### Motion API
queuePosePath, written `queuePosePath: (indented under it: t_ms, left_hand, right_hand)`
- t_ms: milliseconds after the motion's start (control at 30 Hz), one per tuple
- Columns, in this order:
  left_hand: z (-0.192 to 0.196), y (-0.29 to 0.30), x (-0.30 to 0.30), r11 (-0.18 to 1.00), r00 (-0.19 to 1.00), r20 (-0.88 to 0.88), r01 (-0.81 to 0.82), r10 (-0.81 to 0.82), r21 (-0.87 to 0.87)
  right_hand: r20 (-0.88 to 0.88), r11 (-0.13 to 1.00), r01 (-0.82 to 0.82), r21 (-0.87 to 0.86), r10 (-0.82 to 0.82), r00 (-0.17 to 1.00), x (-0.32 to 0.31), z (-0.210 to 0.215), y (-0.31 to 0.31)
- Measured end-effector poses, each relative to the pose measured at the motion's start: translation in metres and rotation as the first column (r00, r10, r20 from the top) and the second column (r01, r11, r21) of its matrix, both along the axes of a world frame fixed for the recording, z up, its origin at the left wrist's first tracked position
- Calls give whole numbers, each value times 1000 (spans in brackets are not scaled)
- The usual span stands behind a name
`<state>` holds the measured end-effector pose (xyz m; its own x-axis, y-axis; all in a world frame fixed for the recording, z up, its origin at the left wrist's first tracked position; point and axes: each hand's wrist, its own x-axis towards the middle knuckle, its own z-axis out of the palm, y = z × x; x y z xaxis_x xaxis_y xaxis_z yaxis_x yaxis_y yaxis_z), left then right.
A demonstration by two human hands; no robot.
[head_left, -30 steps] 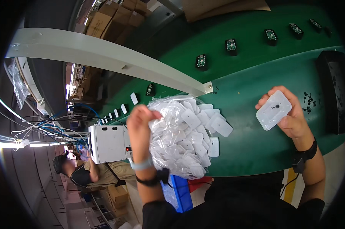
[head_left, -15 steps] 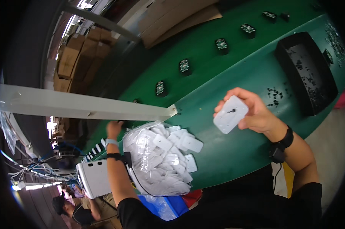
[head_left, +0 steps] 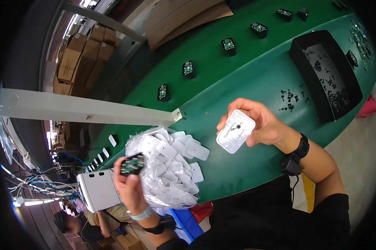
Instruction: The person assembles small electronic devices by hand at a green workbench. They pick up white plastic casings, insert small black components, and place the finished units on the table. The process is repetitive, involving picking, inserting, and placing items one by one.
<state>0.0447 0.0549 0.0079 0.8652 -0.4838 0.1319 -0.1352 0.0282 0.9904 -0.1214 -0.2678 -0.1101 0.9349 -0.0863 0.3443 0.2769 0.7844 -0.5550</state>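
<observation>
My right hand [head_left: 260, 123] holds a white rounded plastic cover [head_left: 235, 131] above the green belt, its inner face up with a small dark part at its centre. My left hand [head_left: 129, 187] grips a small black unit with a green circuit board [head_left: 132, 164] beside a clear bag heaped with several white plastic covers [head_left: 169, 166]. The bag lies on the near edge of the green conveyor belt [head_left: 238, 75]. Both wrists wear bands.
Several black units with green boards [head_left: 188, 68] ride the belt in a row. A black tray of small dark parts [head_left: 325, 75] sits at right, loose screws [head_left: 290, 98] beside it. A white box [head_left: 97, 189] is at left, a grey beam [head_left: 84, 110] crosses, another person [head_left: 77, 225] below.
My left hand has come back from the far left side of the bag holding a black unit with a green board. My right hand with the white cover has held about the same place.
</observation>
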Motion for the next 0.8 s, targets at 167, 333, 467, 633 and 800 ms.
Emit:
queuePosePath:
  t_ms: [167, 333, 467, 633, 800]
  left_hand:
    - [-40, -46, -54, 980, 921, -341, 155, -190, -127]
    - [-27, -97, -67, 938, 897, -277, 336, -345, -82]
    - [-15, -117, -66, 932, 921, -180, 359, -346, 47]
    - [-10, -136, -76, 949, 957, -108, 282, -268, 139]
    - [-12, -146, -81, 950, 973, -50, 229, -223, 211]
  right_hand:
    - [-104, 1000, -2, -27, -1, 995, -2, 5, 7]
    - [-96, 999, 13, -48, -17, 995, -2, 7, 7]
    - [-125, 997, 52, -54, -59, 990, -5, 7, 8]
    - [-165, 991, 66, -114, -84, 983, -6, 11, 11]
    - [-218, 983, 50, -178, -89, 972, -9, 17, 11]
